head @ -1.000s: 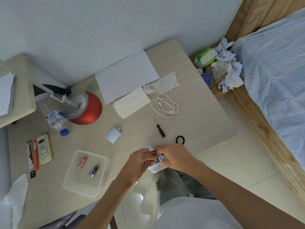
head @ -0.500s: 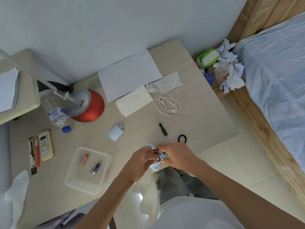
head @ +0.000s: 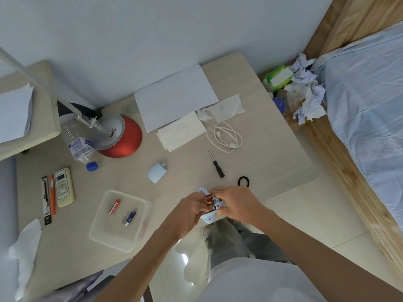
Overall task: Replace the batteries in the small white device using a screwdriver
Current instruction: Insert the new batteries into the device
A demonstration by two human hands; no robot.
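Small white plastic device (head: 209, 216) sits at the near edge of the pale wood desk (head: 272, 158), battery bay up, red cells seated in it. Left hand (head: 187, 211) and right hand (head: 234, 203) both pinch the device from either side, fingertips over the bay. Its white back cover (head: 156, 172) lies apart, black-handled screwdriver (head: 217, 165) untouched nearby. 2 loose batteries, 1 red (head: 114, 206) and 1 dark blue (head: 130, 217), sit in the clear plastic tray (head: 135, 240). Risks: device overhangs the edge, a slip drops it; polarity unreadable from here, a reversed cell means a dead unit.
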